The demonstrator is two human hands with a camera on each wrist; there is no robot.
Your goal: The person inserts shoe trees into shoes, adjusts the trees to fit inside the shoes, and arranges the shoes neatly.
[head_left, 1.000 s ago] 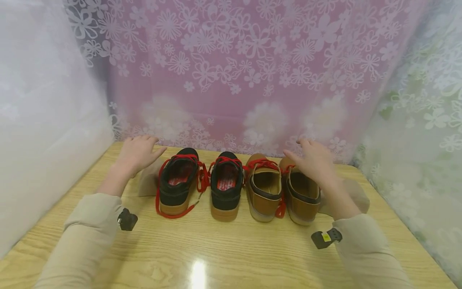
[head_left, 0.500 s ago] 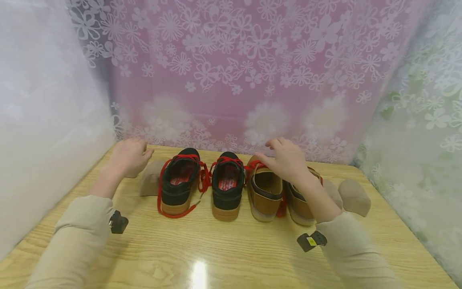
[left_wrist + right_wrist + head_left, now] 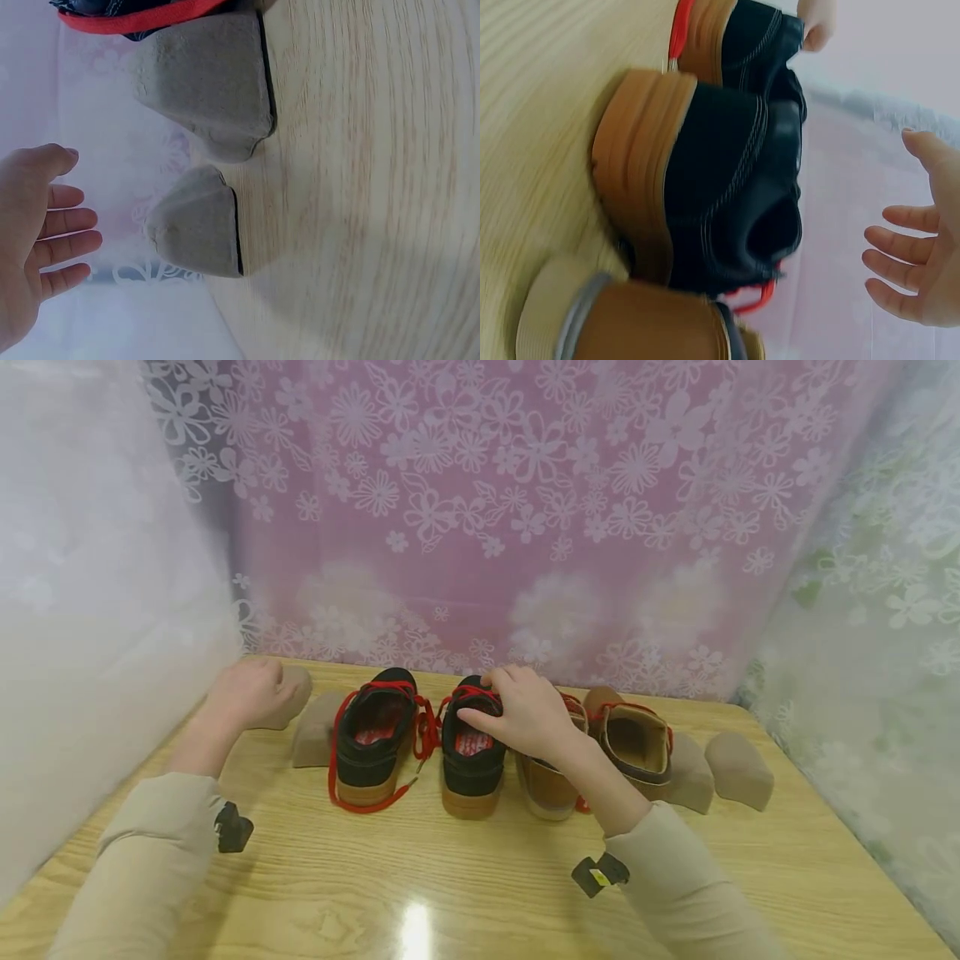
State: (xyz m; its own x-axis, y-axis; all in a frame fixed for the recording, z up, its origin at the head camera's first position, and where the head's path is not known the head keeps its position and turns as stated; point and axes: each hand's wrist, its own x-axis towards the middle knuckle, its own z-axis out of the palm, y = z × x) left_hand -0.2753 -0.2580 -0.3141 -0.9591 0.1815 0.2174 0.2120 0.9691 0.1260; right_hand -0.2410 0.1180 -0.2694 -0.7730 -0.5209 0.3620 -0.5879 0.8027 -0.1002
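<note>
My left hand (image 3: pixel 251 692) hovers at the far left by two grey-beige moulded shoe inserts (image 3: pixel 191 225), its fingers slightly bent and holding nothing. Over the middle of the row, my right hand (image 3: pixel 528 714) is spread above the right black shoe (image 3: pixel 472 770) and the left brown shoe (image 3: pixel 547 792), partly covering both. In the right wrist view its fingers stand apart from the shoes. The left black shoe (image 3: pixel 363 768) has red laces, one trailing round its heel. A second brown shoe (image 3: pixel 637 770), red-laced too, stands farther right.
Two more moulded inserts lie at the right: one insert (image 3: pixel 690 781) beside the brown shoe, another insert (image 3: pixel 738 770) farther out. Everything stands on a wooden table (image 3: pixel 337 893). A pink floral curtain (image 3: pixel 480 527) hangs behind, with pale sheets on both sides.
My right hand has swept left from the right brown shoe to above the black one, uncovering the right brown shoe and the right inserts. My left hand has shifted slightly left and down.
</note>
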